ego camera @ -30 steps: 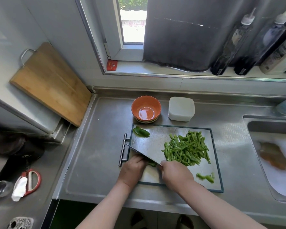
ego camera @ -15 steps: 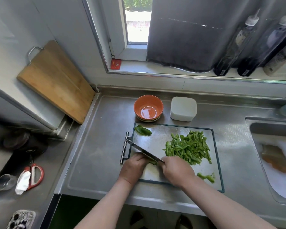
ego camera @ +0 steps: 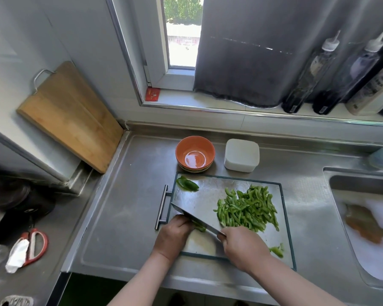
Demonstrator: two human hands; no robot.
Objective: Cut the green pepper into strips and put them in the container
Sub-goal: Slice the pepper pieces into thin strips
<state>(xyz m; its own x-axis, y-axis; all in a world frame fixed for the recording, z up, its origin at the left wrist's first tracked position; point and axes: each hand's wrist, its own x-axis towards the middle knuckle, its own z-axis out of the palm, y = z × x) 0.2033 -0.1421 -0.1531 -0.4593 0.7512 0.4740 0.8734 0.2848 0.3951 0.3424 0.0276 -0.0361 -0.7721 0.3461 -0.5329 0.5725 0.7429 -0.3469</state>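
Green glossy pepper piece (ego camera: 200, 227) lies on the steel cutting board (ego camera: 208, 191), left hand (ego camera: 175, 236) holding it with curled fingers; right hand (ego camera: 243, 246) grips one steel cleaver (ego camera: 187, 214). One strip heap (ego camera: 245, 208), one uncut wedge (ego camera: 187, 184), one white square container (ego camera: 241, 154).

On the steel cutting board (ego camera: 208, 195), the right hand (ego camera: 243, 246) grips a cleaver (ego camera: 197, 213); the left hand (ego camera: 175, 235) holds a green pepper piece (ego camera: 200, 227) beside cut strips (ego camera: 248, 208).

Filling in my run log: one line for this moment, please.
phase: slicing | right hand: grips knife | left hand: holds pepper piece | strips: piled on board
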